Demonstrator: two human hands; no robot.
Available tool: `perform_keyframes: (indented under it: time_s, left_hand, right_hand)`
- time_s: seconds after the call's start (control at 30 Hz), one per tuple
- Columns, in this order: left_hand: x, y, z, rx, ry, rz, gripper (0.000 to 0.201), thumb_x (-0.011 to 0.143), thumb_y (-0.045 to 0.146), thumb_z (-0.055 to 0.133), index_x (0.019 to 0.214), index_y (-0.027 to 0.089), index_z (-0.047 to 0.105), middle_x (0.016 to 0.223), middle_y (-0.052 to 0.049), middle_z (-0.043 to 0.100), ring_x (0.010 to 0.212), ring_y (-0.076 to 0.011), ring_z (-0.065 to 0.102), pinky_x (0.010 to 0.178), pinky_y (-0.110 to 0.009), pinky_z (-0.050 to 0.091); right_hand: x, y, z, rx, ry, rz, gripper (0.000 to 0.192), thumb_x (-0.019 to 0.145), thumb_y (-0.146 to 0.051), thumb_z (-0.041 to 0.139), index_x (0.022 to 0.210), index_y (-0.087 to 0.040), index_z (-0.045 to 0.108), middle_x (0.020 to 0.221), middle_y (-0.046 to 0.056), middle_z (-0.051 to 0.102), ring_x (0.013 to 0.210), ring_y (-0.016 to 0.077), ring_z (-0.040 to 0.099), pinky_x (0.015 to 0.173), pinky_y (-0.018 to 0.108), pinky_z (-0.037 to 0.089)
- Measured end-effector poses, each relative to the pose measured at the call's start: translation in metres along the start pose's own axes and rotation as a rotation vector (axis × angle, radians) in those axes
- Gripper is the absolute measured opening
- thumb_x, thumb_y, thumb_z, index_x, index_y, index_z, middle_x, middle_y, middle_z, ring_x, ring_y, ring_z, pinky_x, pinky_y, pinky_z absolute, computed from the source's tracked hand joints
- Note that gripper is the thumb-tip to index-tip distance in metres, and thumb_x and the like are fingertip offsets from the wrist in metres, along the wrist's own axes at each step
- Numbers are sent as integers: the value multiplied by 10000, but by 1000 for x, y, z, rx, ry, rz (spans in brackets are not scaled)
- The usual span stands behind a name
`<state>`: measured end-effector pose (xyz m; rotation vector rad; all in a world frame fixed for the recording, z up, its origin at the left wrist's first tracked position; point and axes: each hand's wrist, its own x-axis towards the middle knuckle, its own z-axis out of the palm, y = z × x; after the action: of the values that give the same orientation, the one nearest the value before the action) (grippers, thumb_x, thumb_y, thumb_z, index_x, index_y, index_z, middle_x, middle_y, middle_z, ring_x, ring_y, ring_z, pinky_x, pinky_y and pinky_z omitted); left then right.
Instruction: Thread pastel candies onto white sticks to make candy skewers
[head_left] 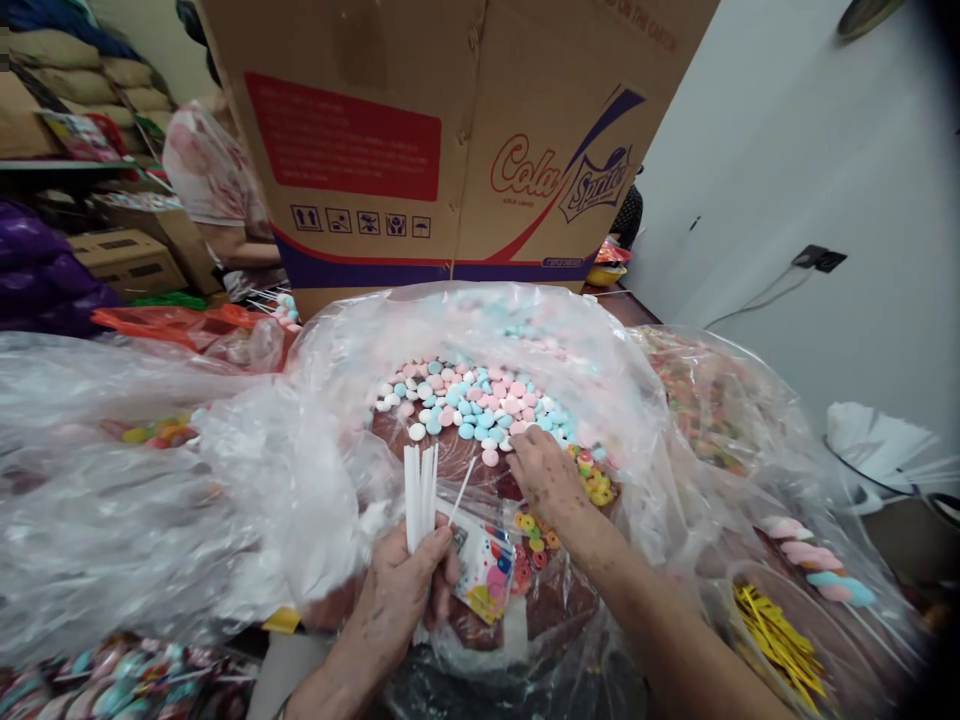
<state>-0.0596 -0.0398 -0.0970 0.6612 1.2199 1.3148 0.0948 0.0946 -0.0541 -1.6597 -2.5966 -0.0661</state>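
Left hand pinches white sticks in its grip; right hand meets pastel candy discs; I cannot tell its grip.

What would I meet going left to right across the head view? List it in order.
Purple bundle → orange-red plastic bag → left hand holding white sticks → right hand → yellow strips → white bundle near the right edge.
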Motion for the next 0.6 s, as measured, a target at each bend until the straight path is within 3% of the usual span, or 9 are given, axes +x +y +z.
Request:
perform_keyframes:
  time_s: [0.13,0.33,0.4,0.5,0.6]
  left_hand:
    - [0,1,1,10,14,-14,408,759,546,677,892,182,548,523,53,611,286,-79,455,266,-150,293]
    - [-2,6,3,8,63,-39,446,700,565,715,859,178,561,503,51,612,271,-85,451,268,-161,291]
    - [-2,7,4,3,64,-39,446,698,565,716,856,176,565,508,48,615,274,-86,454,269,-162,293]
    - [-3,7,4,-4,51,-24,438,708,560,711,854,173,564,516,46,618,280,-82,454,274,-162,295]
    - [-3,6,3,-9,33,-21,437,713,560,711,848,172,561,516,47,615,282,-81,452,277,-162,298]
  right_hand:
    - [9,-15,4,61,20,-68,207,979,-246,487,940,-165,673,1008,125,659,1031,261,563,876,342,431]
    - [10,-25,8,111,12,-106,142,887,-119,534,911,-170,665,977,114,688,978,235,568,856,317,418]
    - [7,-16,2,146,20,-93,137,890,-147,513,913,-181,644,933,75,687,891,204,579,783,288,421]
    - [4,9,-11,290,83,44,183,918,-221,431,945,-198,610,814,11,645,721,167,552,649,255,386]
    - [4,31,-15,328,137,146,162,879,-208,449,897,-198,610,791,10,620,699,168,533,639,262,356]
